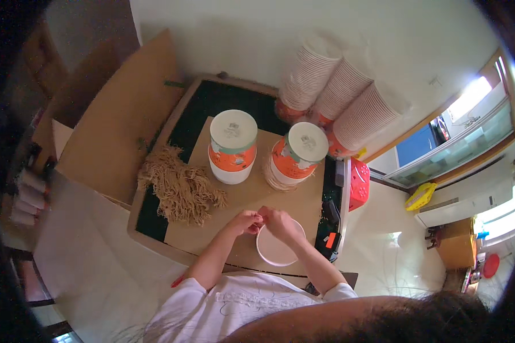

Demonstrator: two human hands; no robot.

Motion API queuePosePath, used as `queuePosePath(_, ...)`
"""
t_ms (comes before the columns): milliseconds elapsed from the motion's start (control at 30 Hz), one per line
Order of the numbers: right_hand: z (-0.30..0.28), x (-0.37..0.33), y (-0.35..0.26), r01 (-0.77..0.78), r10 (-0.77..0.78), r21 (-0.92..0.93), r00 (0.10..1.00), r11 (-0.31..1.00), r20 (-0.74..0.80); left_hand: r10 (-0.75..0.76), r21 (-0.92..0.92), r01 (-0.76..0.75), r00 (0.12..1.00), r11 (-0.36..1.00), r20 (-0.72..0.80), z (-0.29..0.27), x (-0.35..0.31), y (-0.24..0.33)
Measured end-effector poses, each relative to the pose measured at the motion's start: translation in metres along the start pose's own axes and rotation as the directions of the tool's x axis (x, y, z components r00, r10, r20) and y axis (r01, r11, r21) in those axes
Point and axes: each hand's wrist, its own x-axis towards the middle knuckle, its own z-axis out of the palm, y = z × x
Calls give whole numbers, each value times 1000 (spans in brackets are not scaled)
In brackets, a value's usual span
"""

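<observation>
My left hand [249,222] and my right hand [279,223] meet at the far left rim of a white paper tub [277,264], which stands mouth up near the table's front edge. Fingers of both hands are pinched together; whatever lies between them is too small to make out. Beyond them, an upside-down stack of printed paper tubs [233,157] in orange, green and white rests on a cardboard sheet [243,200]. Right of it is a similar upside-down stack [299,150] with tan strands around its base. A heap of tan twine strands [177,186] lies to the left.
Three tall stacks of nested tubs in clear plastic [349,91] lean at the back wall. A red plastic basket or stool [359,183] is beyond the table's right edge. Small black objects [330,211] lie along that edge. A large cardboard box [120,120] stands left.
</observation>
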Motion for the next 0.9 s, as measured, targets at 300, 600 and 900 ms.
queuePosePath(300,10,-1,22,-90,87,227,996,970,25,28,-191,-20,999,981,37,-4,8,-16)
queuePosePath(600,49,-34,-1,426,-470,-221,856,877,-215,-48,-262,58,998,963,47,3,30,-19)
queuePosePath(900,-3,5,67,-25,7,-156,993,987,-115,-109,-175,105,994,979,-13,23,26,-6)
